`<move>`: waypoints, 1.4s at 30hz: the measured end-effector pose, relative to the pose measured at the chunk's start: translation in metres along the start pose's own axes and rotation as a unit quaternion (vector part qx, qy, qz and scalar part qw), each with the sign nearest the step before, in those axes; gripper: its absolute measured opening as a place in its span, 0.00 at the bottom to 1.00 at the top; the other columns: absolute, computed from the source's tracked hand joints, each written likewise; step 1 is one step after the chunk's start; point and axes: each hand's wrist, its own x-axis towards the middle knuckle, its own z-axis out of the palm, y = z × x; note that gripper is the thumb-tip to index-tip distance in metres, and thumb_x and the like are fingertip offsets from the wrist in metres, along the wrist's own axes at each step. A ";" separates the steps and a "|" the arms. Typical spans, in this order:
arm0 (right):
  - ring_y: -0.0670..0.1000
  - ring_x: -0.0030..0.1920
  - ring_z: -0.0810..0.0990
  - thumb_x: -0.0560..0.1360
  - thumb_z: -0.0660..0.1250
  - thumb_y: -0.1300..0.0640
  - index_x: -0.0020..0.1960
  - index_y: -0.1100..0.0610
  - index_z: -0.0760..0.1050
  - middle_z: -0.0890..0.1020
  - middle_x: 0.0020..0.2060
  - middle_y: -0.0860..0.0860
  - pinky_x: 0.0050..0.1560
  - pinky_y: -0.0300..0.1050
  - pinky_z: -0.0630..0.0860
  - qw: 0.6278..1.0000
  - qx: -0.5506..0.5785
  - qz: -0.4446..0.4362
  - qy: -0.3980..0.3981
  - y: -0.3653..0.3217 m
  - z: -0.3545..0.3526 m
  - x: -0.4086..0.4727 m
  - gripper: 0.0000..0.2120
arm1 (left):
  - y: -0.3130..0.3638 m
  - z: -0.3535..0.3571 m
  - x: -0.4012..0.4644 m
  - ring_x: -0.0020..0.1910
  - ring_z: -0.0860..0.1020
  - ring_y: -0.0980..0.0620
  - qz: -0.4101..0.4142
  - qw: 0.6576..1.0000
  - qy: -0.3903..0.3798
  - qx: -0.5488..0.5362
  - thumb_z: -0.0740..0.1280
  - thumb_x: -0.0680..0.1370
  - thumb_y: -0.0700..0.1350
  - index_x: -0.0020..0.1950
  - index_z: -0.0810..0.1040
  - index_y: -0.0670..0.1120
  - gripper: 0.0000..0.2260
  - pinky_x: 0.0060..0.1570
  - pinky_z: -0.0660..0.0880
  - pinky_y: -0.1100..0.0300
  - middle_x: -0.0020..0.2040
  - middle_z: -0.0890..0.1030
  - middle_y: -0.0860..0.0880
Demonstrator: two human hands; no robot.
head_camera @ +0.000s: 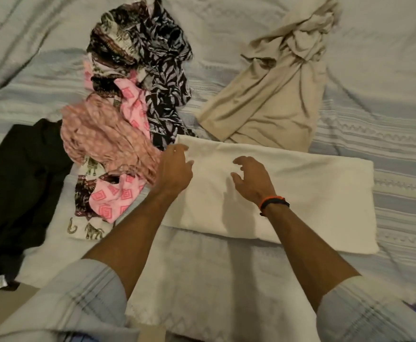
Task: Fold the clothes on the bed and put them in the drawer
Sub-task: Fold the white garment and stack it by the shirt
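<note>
A: Two hands over one cloth, mid frame. White towel (288, 191) lies as a long band across the bed (374, 70), looks folded lengthwise already.

B: Hands' state?

A: Left hand (175, 169) is at the towel's upper-left corner, fingers loosely curled; can't tell if it pinches the edge or only touches. Right hand (251, 178) hovers above the towel's middle w/ fingers spread and bent, holding nothing; its shadow falls on the cloth below.

B: Step, then?

A: Prob. mid-fold on the towel. Next move, I'd judge: get a sure grip on the left end, both corners, and carry it rightward onto the right end, edges matched.

B: Room for that?

A: Right side of the towel is bare bedspread, good. Left end is tight: printed pile (128, 119) sits just beside that corner, touching or nearly so, could snag. Beige top (271, 95) overlaps or touches the towel's far edge, upper right of centre. Black garment (22, 183) at far left, well apart. Near edge of the towel lies over another pale cloth (202, 280) towards the bottom of frame.

B: Drawer?

A: Not in view. Pile, beige and black all still unfolded, so task is early.
</note>
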 end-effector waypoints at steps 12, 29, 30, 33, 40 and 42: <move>0.62 0.70 0.66 0.76 0.69 0.56 0.76 0.60 0.58 0.62 0.74 0.57 0.68 0.56 0.68 0.996 -0.077 0.030 -0.020 -0.022 0.040 0.073 0.33 | -0.041 -0.008 0.107 0.56 0.75 0.44 0.135 0.984 -0.078 0.081 0.72 0.75 0.48 0.56 0.81 0.50 0.10 0.51 0.73 0.49 0.52 0.78 0.48; 0.58 0.71 0.66 0.75 0.66 0.63 0.72 0.61 0.64 0.63 0.75 0.58 0.70 0.53 0.69 0.996 -0.002 0.035 0.087 -0.049 0.077 0.027 0.26 | -0.040 -0.008 0.048 0.46 0.78 0.49 0.033 0.988 0.096 -0.120 0.72 0.76 0.43 0.52 0.77 0.45 0.08 0.48 0.78 0.50 0.49 0.79 0.48; 0.58 0.68 0.69 0.75 0.66 0.63 0.71 0.61 0.66 0.66 0.72 0.58 0.68 0.54 0.71 0.996 0.016 0.028 0.082 -0.049 0.079 0.023 0.24 | -0.042 -0.007 0.038 0.43 0.78 0.49 0.017 0.987 0.091 -0.132 0.74 0.74 0.44 0.51 0.77 0.45 0.09 0.47 0.78 0.50 0.46 0.80 0.49; 0.56 0.59 0.76 0.76 0.65 0.62 0.67 0.60 0.69 0.73 0.64 0.56 0.60 0.53 0.75 0.997 0.034 0.005 0.073 -0.056 0.077 0.019 0.20 | -0.046 -0.006 0.007 0.41 0.79 0.50 -0.055 0.983 0.085 -0.153 0.77 0.72 0.46 0.47 0.79 0.45 0.10 0.43 0.77 0.54 0.41 0.81 0.49; 0.58 0.69 0.68 0.74 0.70 0.59 0.72 0.58 0.66 0.70 0.69 0.56 0.69 0.55 0.66 0.992 -0.102 -0.075 0.020 -0.097 0.059 0.072 0.28 | -0.078 0.016 -0.033 0.52 0.79 0.43 -0.216 0.972 -0.012 -0.088 0.80 0.65 0.53 0.56 0.75 0.43 0.26 0.50 0.75 0.51 0.54 0.81 0.44; 0.59 0.69 0.67 0.73 0.71 0.57 0.73 0.59 0.63 0.69 0.69 0.57 0.70 0.56 0.64 0.986 -0.150 -0.069 -0.028 -0.106 0.060 0.089 0.31 | -0.083 0.022 -0.037 0.55 0.78 0.41 -0.230 0.968 -0.030 -0.097 0.81 0.64 0.53 0.59 0.73 0.40 0.31 0.54 0.76 0.49 0.58 0.79 0.42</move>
